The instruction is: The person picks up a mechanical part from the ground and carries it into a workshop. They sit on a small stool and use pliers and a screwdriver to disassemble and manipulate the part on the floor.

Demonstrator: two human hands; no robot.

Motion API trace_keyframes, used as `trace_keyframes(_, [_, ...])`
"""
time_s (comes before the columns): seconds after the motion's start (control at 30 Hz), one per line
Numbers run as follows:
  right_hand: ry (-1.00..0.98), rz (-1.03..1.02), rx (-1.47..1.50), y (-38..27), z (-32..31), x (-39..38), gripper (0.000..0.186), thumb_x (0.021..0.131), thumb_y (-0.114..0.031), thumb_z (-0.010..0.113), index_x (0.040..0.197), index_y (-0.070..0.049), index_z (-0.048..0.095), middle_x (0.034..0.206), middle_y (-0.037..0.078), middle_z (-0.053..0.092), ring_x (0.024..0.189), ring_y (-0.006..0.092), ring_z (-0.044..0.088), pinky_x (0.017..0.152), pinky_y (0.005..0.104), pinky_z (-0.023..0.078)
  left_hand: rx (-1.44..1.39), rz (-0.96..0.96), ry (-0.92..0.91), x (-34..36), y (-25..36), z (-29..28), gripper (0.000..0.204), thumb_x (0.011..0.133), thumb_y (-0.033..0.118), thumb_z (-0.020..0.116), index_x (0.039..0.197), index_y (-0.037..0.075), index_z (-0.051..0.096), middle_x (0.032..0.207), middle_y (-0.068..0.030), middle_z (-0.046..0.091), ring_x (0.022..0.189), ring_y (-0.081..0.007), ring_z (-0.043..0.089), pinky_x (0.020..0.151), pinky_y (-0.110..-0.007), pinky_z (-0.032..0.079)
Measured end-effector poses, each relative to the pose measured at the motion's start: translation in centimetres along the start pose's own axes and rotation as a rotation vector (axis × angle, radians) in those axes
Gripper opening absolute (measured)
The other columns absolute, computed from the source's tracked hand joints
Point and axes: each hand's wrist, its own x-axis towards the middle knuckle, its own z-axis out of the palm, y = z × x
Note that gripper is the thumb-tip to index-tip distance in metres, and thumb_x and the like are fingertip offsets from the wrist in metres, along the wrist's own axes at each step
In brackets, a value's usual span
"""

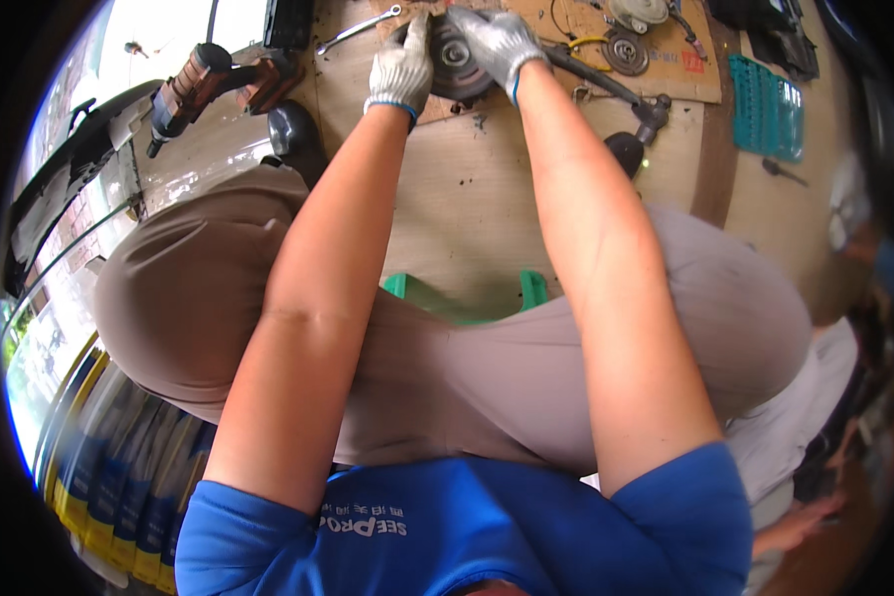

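Both my hands wear pale knitted work gloves and meet at the top of the head view. Between them is a dark, round, grooved metal pulley (pixel 454 62) with a hub in its middle. My left hand (pixel 403 72) is closed on its left rim, the thumb pointing away from me. My right hand (pixel 499 46) grips the upper right edge, fingers lying over the disc; its fingertips are partly hidden. A hammer (pixel 652 119) lies just right of my right hand. Beyond my left hand rests a combination wrench (pixel 360 30).
Cardboard (pixel 670 84) under the work carries a round metal plate (pixel 626 52) and a ring-shaped part (pixel 638 10). Cordless power tools (pixel 191 94) stand at left. A teal tool-case tray (pixel 765 107) lies at right. Green stool parts (pixel 532 290) show between my legs. Another person's arm (pixel 800 524) is at lower right.
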Motion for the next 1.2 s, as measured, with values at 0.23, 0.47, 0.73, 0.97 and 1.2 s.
trace_keyframes(0.23, [0.083, 0.167, 0.269, 0.0, 0.6, -1.1, 0.054, 0.089, -0.056, 0.064, 0.114, -0.01, 0.074, 0.108, 0.016, 0.075, 0.102, 0.032, 0.07, 0.089, 0.0391, 0.053, -0.211, -0.166, -0.002, -0.3, 0.7, 0.5, 0.043, 0.104, 0.036, 0.046, 0.139, 0.014, 0.057, 0.118, -0.0243, 0.069, 0.104, -0.0424, 0.068, 0.087, -0.046, 0.054])
trace_keyframes(0.47, [0.184, 0.198, 0.263, -0.3, -0.9, -1.1, 0.054, 0.089, -0.061, 0.059, 0.109, -0.013, 0.075, 0.107, 0.019, 0.073, 0.102, 0.0375, 0.069, 0.087, 0.0435, 0.053, -0.233, -0.359, -0.141, 0.9, 3.0, -1.4, 0.048, 0.102, 0.03, 0.04, 0.142, 0.006, 0.051, 0.126, -0.0232, 0.065, 0.111, -0.0422, 0.065, 0.094, -0.044, 0.051])
trace_keyframes(0.73, [0.146, 0.509, 0.082, 17.3, 3.6, -2.0, 0.054, 0.1, -0.041, 0.041, 0.125, 0.001, 0.064, 0.133, 0.024, 0.062, 0.118, 0.0432, 0.062, 0.099, 0.0451, 0.05, 0.132, -0.026, 0.068, -1.3, 0.3, 1.5, 0.043, 0.099, 0.009, 0.046, 0.142, 0.01, 0.048, 0.134, -0.034, 0.055, 0.114, -0.0478, 0.062, 0.092, -0.047, 0.054])
trace_keyframes(0.97, [-0.12, 0.434, -0.024, 12.8, 4.0, -7.8, 0.044, 0.095, -0.041, 0.054, 0.112, -0.004, 0.071, 0.113, 0.019, 0.069, 0.097, 0.0349, 0.069, 0.077, 0.0479, 0.056, -0.512, -0.865, -0.179, -10.4, 0.2, 0.2, 0.068, 0.097, 0.06, 0.047, 0.127, 0.002, 0.064, 0.122, -0.0238, 0.066, 0.118, -0.0393, 0.06, 0.097, -0.045, 0.047])
trace_keyframes(1.2, [-0.526, -0.279, -0.52, 7.0, 6.2, -10.0, 0.036, 0.096, -0.034, 0.054, 0.112, -0.007, 0.072, 0.11, 0.011, 0.074, 0.096, 0.0257, 0.071, 0.081, 0.0398, 0.058, -1.282, -0.997, -0.606, -10.3, 7.3, -4.0, 0.062, 0.098, 0.063, 0.052, 0.13, 0.011, 0.061, 0.116, -0.0145, 0.068, 0.084, -0.0286, 0.069, 0.065, -0.045, 0.056])
